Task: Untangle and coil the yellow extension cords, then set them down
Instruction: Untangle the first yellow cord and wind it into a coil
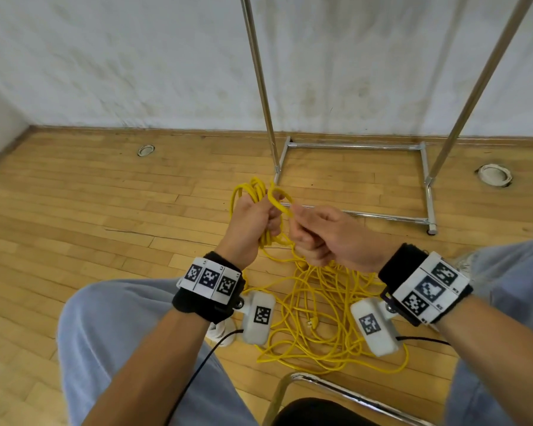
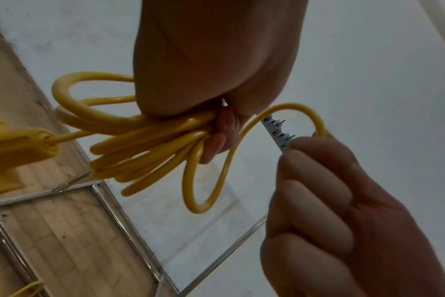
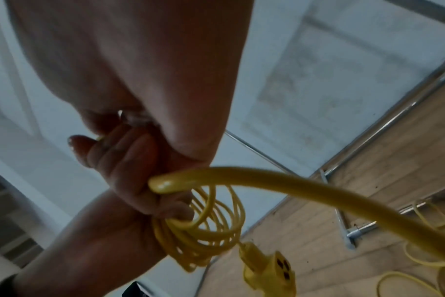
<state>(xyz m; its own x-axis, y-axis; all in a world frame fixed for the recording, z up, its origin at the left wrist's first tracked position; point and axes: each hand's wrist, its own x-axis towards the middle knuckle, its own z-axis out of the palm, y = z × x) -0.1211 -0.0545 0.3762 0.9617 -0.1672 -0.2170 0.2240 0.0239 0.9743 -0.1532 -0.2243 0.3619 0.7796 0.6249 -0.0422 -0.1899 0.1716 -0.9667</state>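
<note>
Two hands: both raised over the floor, close together.
Left hand [image 1: 253, 222]: fingers wrapped round a bundle of coiled loops [image 2: 145, 144] of yellow cord.
Right hand [image 1: 323, 235]: fisted, apparently pinching one loose strand [image 3: 267, 180].
Tangled cord [image 1: 320, 318]: heaped on the wooden floor [image 1: 90, 210] between the knees.
Socket end [image 3: 269, 267]: dangles below the coil.

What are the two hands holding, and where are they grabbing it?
The left hand grips a bundle of coiled loops of the yellow cord. The right hand pinches the next loose stretch of that cord.
</note>
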